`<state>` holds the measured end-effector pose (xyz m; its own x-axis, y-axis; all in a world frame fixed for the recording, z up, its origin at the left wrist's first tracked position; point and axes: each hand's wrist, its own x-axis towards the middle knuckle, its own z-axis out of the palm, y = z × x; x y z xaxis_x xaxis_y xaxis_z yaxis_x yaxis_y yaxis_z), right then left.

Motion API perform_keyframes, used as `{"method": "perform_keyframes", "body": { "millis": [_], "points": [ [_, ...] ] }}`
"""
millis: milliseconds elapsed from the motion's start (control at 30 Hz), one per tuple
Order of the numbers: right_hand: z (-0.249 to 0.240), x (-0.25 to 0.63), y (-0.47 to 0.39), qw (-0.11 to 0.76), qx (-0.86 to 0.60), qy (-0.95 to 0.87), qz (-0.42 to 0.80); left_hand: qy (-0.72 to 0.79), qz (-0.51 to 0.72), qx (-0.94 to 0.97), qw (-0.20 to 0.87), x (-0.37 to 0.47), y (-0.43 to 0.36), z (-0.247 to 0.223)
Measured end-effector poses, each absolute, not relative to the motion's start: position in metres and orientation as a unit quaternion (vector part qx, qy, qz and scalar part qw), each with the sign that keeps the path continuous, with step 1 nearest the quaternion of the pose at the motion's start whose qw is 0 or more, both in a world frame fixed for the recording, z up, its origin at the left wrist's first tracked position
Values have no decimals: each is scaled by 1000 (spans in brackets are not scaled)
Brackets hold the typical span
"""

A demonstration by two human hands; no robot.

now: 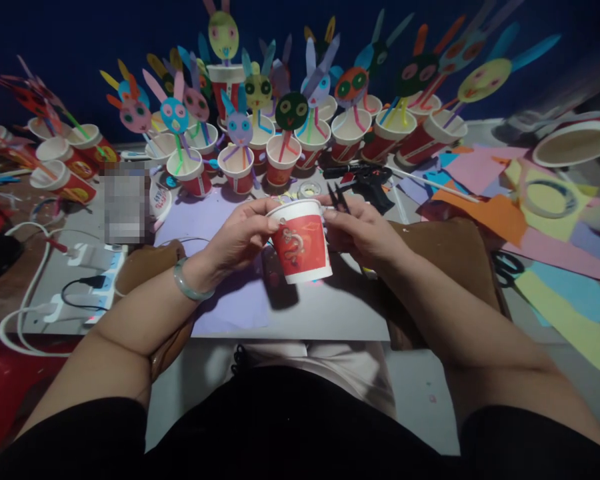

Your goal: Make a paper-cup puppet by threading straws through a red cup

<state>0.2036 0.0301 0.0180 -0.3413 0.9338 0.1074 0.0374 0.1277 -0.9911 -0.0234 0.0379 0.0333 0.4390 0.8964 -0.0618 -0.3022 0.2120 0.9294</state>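
A red and white paper cup (303, 247) with a gold pattern hangs slightly tilted above the table, its rim toward the top. My left hand (243, 233) is closed on the cup's left side, thumb on the outside just below the rim. At the right side, my right hand (363, 230) has its thumb and fingers against the rim. Two dark, pointed prongs of a tool (339, 199) stick up from the right hand; whether it is scissors or tweezers, I cannot tell. The inside of the cup is hidden.
Several paper cups (237, 177) with paper rabbit heads on straws stand along the back. A black glue gun (373, 187) lies behind my right hand. Coloured paper (485, 170), a tape roll (550, 197) and scissors (507, 267) lie right. A power strip (107, 277) with cables is left.
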Motion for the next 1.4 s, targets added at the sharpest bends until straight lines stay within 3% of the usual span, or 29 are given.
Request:
{"method": "perform_keyframes", "body": {
  "millis": [100,267,433,567,867,1067,1400],
  "points": [
    [25,197,22,407,-334,-580,622,298,408,451,736,-23,41,31],
    [31,195,18,430,-302,-522,672,295,373,452,755,-18,42,28],
    [29,200,22,398,-362,-533,653,329,395,507,692,-20,43,29],
    [30,198,20,370,-378,-571,628,357,326,611,627,-22,41,30],
    [29,201,22,407,-364,-502,671,298,369,488,733,-24,40,33],
    [25,200,20,439,-394,-553,589,315,338,596,657,-24,42,28],
    [32,200,17,433,-399,-717,374,294,283,614,676,-27,41,30]
  ]
}}
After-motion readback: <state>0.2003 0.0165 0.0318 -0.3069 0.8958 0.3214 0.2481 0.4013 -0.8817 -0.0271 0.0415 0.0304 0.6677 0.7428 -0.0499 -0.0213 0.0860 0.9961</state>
